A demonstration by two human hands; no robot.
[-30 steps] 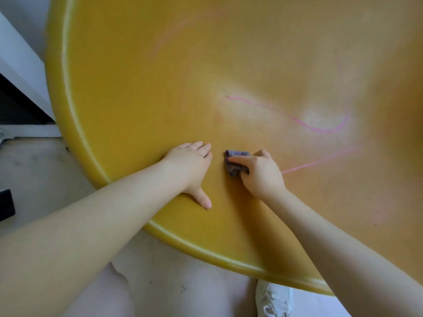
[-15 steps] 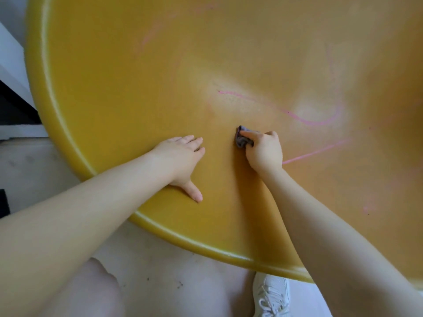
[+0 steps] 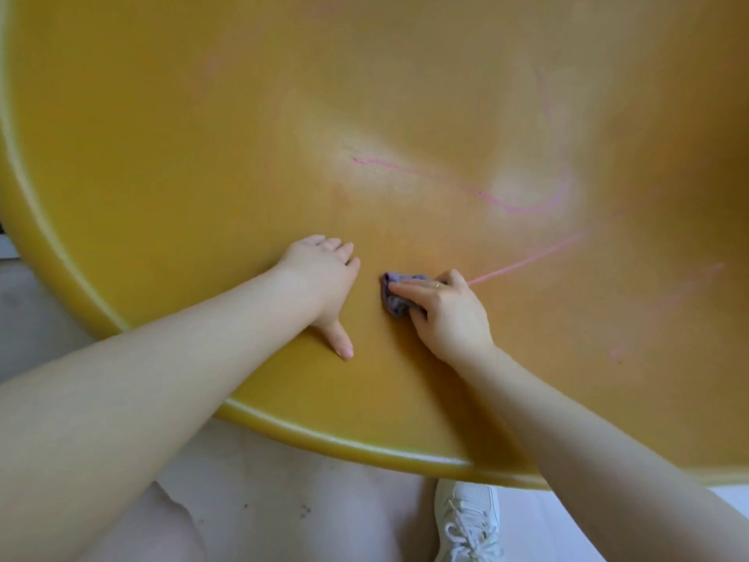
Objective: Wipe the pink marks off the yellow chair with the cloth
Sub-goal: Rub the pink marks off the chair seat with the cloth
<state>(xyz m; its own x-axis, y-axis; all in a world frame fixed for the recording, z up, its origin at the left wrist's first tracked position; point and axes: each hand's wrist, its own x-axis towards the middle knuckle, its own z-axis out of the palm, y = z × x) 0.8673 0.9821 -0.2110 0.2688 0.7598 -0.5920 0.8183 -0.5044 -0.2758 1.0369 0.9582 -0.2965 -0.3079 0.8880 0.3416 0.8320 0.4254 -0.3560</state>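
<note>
The yellow chair (image 3: 202, 156) fills most of the head view, its wide curved shell facing me. A long curved pink mark (image 3: 510, 206) runs across its middle, and a straight pink mark (image 3: 527, 259) slants up to the right from my right hand. Fainter pink smudges (image 3: 664, 306) lie at the far right. My right hand (image 3: 446, 314) presses a small crumpled purple-grey cloth (image 3: 393, 298) against the shell, fingers shut on it. My left hand (image 3: 324, 277) lies flat on the shell just left of the cloth, fingers spread, holding nothing.
The chair's rounded front rim (image 3: 364, 444) curves across the lower part of the view. Below it is a pale stained floor (image 3: 263, 500) and my white sneaker (image 3: 466, 521). A white edge of something shows at the far left (image 3: 6, 247).
My right hand pushed the cloth up the shell, then drew it back down toward the rim. The left hand stayed flat in place. The camera view moved closer to the chair.
</note>
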